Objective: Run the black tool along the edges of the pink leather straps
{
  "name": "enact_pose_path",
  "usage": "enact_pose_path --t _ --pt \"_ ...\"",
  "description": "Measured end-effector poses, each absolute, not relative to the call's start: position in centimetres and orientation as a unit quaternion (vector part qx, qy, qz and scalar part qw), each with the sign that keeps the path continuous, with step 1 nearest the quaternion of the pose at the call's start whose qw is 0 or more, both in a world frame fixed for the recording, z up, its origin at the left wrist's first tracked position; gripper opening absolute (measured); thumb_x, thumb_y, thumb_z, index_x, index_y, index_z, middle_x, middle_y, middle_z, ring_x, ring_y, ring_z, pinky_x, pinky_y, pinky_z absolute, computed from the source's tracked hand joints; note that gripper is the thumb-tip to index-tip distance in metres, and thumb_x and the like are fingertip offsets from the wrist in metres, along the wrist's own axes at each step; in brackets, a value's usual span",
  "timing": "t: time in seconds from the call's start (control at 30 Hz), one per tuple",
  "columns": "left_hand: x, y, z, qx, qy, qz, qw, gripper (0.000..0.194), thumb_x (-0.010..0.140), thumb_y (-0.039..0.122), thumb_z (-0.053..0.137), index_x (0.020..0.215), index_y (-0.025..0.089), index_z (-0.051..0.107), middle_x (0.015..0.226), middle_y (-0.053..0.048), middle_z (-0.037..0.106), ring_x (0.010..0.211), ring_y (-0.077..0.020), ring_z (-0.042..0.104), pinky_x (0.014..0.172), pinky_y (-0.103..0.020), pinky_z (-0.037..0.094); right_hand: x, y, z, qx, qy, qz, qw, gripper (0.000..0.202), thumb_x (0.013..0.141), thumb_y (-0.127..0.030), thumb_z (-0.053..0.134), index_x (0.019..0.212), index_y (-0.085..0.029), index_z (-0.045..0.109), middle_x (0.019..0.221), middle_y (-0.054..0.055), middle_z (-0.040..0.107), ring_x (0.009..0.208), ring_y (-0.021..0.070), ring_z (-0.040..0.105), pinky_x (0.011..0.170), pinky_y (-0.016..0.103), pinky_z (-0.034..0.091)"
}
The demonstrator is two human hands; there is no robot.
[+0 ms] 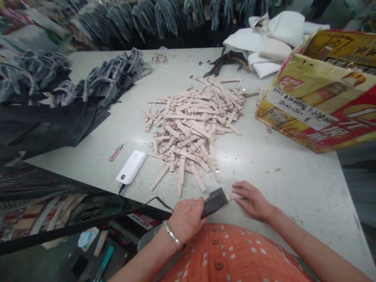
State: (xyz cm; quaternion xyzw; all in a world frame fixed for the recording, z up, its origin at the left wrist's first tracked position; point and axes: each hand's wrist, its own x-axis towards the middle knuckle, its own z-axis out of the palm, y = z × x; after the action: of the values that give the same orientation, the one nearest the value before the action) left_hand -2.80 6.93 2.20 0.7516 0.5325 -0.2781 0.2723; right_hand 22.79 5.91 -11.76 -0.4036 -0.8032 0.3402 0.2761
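Note:
At the near table edge, my left hand (188,219) is wrapped around a black corded handheld tool (216,202); its exact kind I cannot make out. The tool's wide head meets one end of a short beige strap (232,196), hiding that end. Pinched at its other end, the strap lies under the fingers of my right hand (254,201), low over the table. Just beyond both hands spreads a heap of beige straps (190,125) with small gold-coloured buckles.
A yellow and red cardboard box (317,102) stands at right, with white sheet material (273,39) behind it. A white device (131,167) with a cable and a small pink tool (116,152) lie left. Dark pieces with wrapped handles (102,82) cover the table's left side.

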Motion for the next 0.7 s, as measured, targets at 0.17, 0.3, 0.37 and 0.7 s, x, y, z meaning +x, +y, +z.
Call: enact_pose_path --t 0.17,0.3,0.37,0.7 --pt "-2.3 7.0 1.7 0.748 0.537 -0.274 0.277 0.030 0.083 0.041 0.047 0.102 0.018 0.055 0.097 -0.012 0.066 0.096 -0.0249 0.062 0.082 -0.034 0.045 23.0 6.0 -12.0 -0.397 -0.805 0.339 0.283 0.027 0.086 -0.020 0.052 0.113 -0.020 0.057 0.112 0.014 0.056 0.103 0.0245 0.053 0.087 0.042 0.048" --pt "-2.6 6.8 1.6 0.742 0.543 -0.273 0.284 0.032 0.084 0.042 0.044 0.101 0.017 0.055 0.096 -0.011 0.067 0.095 -0.0242 0.063 0.080 -0.033 0.045 23.0 6.0 -12.0 -0.399 -0.803 0.338 0.284 0.026 0.087 -0.023 0.052 0.111 -0.020 0.058 0.112 0.014 0.057 0.102 0.0245 0.054 0.086 0.042 0.048" --pt "-3.0 6.5 1.7 0.740 0.543 -0.273 0.287 0.031 0.085 0.041 0.043 0.101 0.017 0.055 0.095 -0.011 0.067 0.093 -0.0237 0.063 0.079 -0.033 0.046 23.0 6.0 -12.0 -0.397 -0.807 0.338 0.277 0.025 0.086 -0.023 0.052 0.110 -0.019 0.059 0.112 0.014 0.057 0.103 0.0242 0.054 0.087 0.041 0.048" --pt "-4.6 5.8 2.2 0.740 0.543 -0.279 0.282 0.027 0.084 0.036 0.045 0.102 0.018 0.053 0.094 -0.011 0.066 0.091 -0.0244 0.063 0.078 -0.034 0.046 22.9 5.9 -12.1 -0.393 -0.810 0.332 0.282 0.025 0.086 -0.023 0.052 0.110 -0.019 0.059 0.109 0.013 0.058 0.100 0.0240 0.055 0.084 0.041 0.048"
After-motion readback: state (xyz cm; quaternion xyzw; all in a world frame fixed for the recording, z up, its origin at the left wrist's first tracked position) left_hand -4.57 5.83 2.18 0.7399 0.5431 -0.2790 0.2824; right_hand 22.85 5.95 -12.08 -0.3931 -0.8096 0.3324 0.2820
